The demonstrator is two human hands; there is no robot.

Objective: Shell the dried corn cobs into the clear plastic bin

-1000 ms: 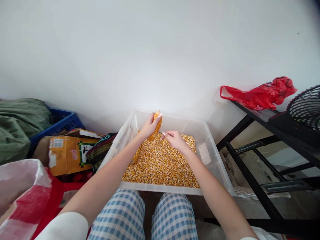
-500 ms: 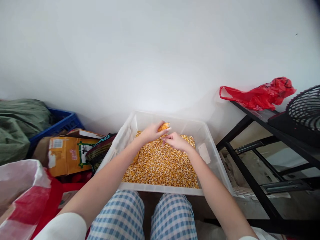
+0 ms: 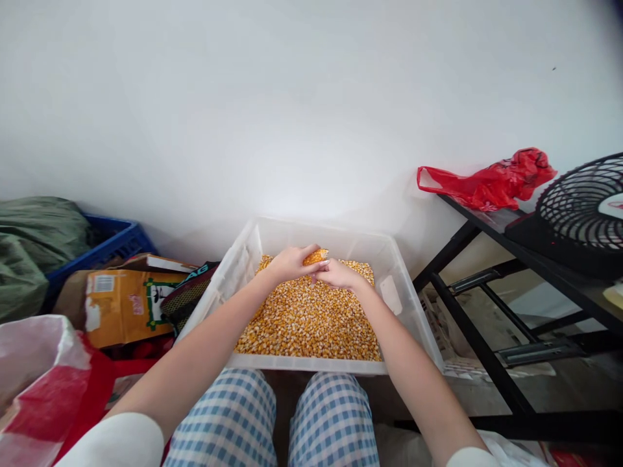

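My left hand point(image 3: 292, 263) is wrapped round an ear of corn point(image 3: 315, 257), whose yellow kernels show above the fingers. Close against it on the right, my right hand point(image 3: 341, 274) has its fingers bent in at the ear's near side; whether they pinch a kernel is hidden. Both hands are over a translucent plastic bin point(image 3: 311, 365). Loose corn kernels point(image 3: 311, 324) cover the bottom of the bin in a thick layer beneath the hands.
A black stand point(image 3: 479, 318) on the right bears a red plastic bag point(image 3: 496, 183) and a black fan point(image 3: 579, 207). To the left are a blue crate point(image 3: 117, 241), an orange cardboard box point(image 3: 121, 305), a mesh bag point(image 3: 187, 298) and a red-and-white bag point(image 3: 43, 383). A white wall stands behind.
Both hands have dropped slightly with the ear of corn, and the right fingers sit closer against it. The view has shifted a little to the right.
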